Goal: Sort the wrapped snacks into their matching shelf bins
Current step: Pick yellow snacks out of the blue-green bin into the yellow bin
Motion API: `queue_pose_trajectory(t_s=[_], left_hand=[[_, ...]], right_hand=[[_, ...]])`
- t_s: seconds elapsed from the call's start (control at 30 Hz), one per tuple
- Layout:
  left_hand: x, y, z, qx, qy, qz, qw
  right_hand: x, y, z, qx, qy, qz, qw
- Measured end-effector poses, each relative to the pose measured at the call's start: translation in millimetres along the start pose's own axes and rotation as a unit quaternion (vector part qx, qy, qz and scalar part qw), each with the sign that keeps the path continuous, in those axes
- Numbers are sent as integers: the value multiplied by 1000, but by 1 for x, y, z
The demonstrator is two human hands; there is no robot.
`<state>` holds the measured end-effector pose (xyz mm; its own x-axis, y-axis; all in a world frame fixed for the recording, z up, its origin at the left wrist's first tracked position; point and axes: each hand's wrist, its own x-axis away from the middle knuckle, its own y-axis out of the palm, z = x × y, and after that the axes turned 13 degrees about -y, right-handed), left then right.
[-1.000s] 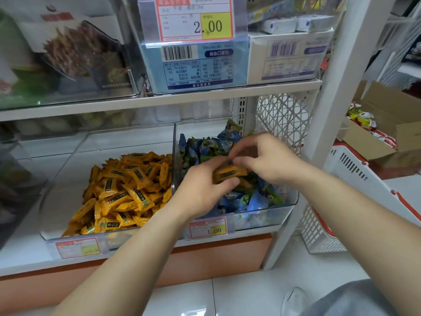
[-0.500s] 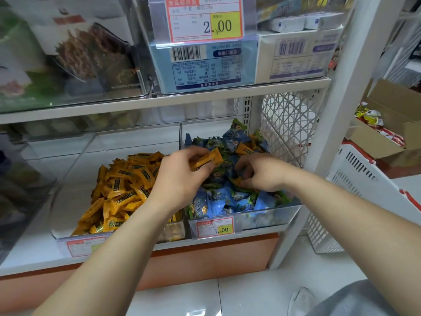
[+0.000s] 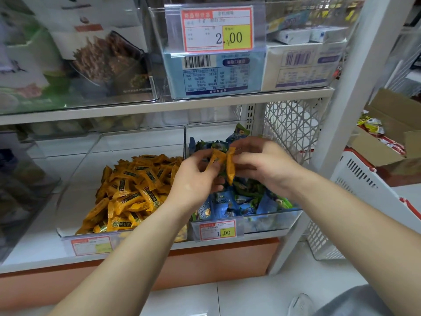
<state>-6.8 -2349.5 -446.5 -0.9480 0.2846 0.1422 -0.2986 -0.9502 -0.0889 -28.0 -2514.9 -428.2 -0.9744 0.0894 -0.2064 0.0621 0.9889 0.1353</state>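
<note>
Down at the front edge of the lower shelf, a red-and-yellow price tag reading 1.00 is clipped to the right bin, and a paler tag sits on the left bin. The left bin carries a heap of orange snacks; the right one is full of blue and green snacks. Both bare forearms reach in, and both hands are over the right bin, just past the divider. The left hand has thumb and fingers curled, pinching one orange packet that tilts up to the right. The right hand pinches a second orange packet, which hangs nearly upright, with its top just beside the first. Off to the right stand a white basket and an open cardboard box. On the shelf above are a blue carton, a white carton, and a big 2.00 tag.
</note>
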Motion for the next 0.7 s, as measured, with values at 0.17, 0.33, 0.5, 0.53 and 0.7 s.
queue_pose_trajectory(t_s=[0.17, 0.33, 0.5, 0.53, 0.7], left_hand=[[-2, -2, -2, -23, 15, -33, 999], [5, -10, 1, -157, 64, 17, 985], [-6, -55, 8, -296, 93, 137, 941], [-8, -68, 8, -329, 95, 166, 925], [-17, -105, 1, -447, 50, 238, 861]], right_hand=[[1, 6, 1, -37, 10, 17, 999], [0, 11, 7, 22, 14, -12, 1000], [-13, -10, 9, 166, -44, 59, 983], [-18, -18, 11, 216, -60, 85, 971], [-47, -46, 28, 472, -7, 49, 880]])
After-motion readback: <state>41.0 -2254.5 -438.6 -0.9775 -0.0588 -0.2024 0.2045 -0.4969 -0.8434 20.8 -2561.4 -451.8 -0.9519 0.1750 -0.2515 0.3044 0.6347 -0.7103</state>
